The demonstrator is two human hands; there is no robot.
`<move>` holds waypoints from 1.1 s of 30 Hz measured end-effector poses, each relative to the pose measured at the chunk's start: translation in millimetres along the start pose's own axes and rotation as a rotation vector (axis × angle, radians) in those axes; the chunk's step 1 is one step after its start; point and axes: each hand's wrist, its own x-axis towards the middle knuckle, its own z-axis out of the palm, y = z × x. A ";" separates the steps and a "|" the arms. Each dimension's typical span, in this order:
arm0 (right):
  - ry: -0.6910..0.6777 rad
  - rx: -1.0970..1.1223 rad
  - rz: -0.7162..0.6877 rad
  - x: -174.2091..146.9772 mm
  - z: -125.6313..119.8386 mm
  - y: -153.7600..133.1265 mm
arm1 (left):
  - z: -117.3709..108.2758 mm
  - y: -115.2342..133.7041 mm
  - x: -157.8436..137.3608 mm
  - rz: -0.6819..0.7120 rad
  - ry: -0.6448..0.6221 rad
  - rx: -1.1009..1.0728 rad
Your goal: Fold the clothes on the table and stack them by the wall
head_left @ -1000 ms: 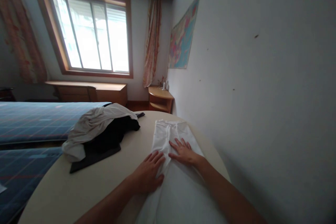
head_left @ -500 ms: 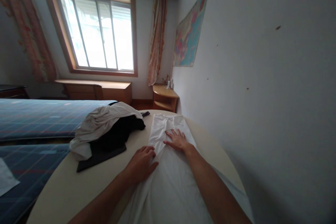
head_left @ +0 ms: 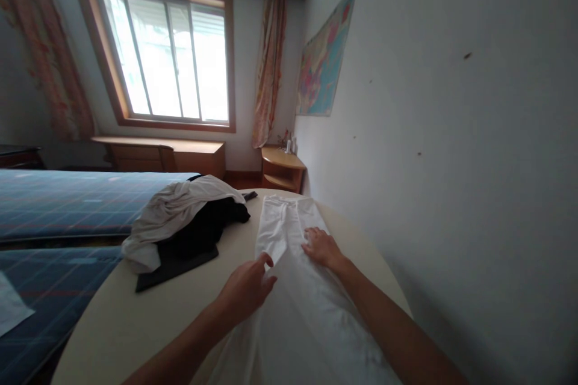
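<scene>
White trousers (head_left: 293,313) lie stretched lengthwise on a round cream table (head_left: 149,337), the waist end farthest from me and the near end running out of view at the bottom. My left hand (head_left: 246,286) is at their left edge, thumb and forefinger apart and the other fingers partly hidden. On the right side of the cloth rests my right hand (head_left: 320,246), palm down, fingers slightly bent and spread. Neither hand visibly grips the fabric. Soft creases run along the cloth between the hands.
A heap of clothes, a pale garment (head_left: 176,210) over black ones (head_left: 208,231), lies on the table's left side. Plaid mattresses (head_left: 81,198) stand beyond it. The wall (head_left: 451,222) closes in on the right. A small corner shelf (head_left: 283,159) is behind the table.
My right hand has slid right and slightly nearer, from the middle of the trousers toward their right side. My left hand's fingers have shifted slightly, its thumb and forefinger still apart.
</scene>
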 end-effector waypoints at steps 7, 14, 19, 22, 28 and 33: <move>0.074 0.044 -0.007 -3.9 2.8 -24.3 | 14.7 1.1 1.9 0.200 -0.122 -0.129; 0.096 0.117 0.152 24.7 21.7 -51.7 | 38.0 -19.4 16.6 0.417 0.026 -0.026; 0.083 0.147 0.207 58.3 29.2 -54.6 | 48.8 -27.9 17.4 0.397 -0.036 0.040; 0.075 0.168 0.165 75.7 34.3 -56.1 | 46.5 -26.2 15.7 0.399 -0.056 0.031; 0.068 0.198 0.100 97.2 47.6 -60.4 | 50.8 -22.3 14.6 0.355 -0.025 -0.030; 0.083 0.215 0.128 114.1 46.8 -60.2 | 54.1 -16.8 14.7 0.379 0.005 -0.063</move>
